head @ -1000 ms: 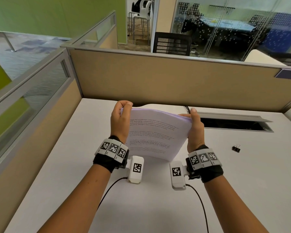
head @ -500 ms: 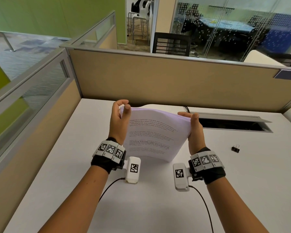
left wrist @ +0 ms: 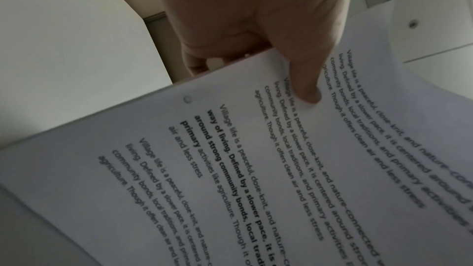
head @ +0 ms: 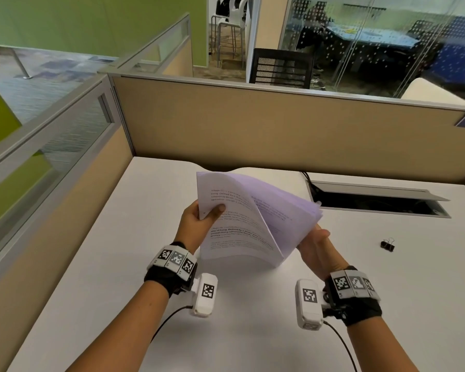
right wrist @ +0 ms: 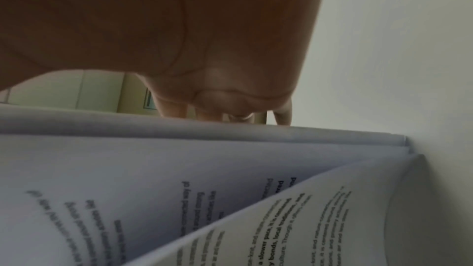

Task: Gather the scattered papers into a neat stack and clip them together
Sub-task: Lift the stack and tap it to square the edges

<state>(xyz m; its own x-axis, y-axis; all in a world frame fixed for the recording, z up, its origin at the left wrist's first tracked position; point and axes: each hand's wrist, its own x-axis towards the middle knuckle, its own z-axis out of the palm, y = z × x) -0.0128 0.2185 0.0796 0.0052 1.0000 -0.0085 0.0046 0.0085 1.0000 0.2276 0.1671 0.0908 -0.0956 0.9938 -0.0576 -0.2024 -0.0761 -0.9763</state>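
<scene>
Since a second ago we've let the papers [head: 253,218] swing from both-hands grip to our left hand [head: 199,224] pinching the left edge, thumb on top; right hand [head: 316,248] spread flat under the fanned right side. Stack hovers over the desk [head: 387,304], left of the binder clip [head: 388,245]. Gathered, not squared or clipped. Right fingers hidden beneath sheets.

"Village life is a peaceful, close-knit" on papers [left wrist: 256,159] (repeated paragraphs)
</scene>
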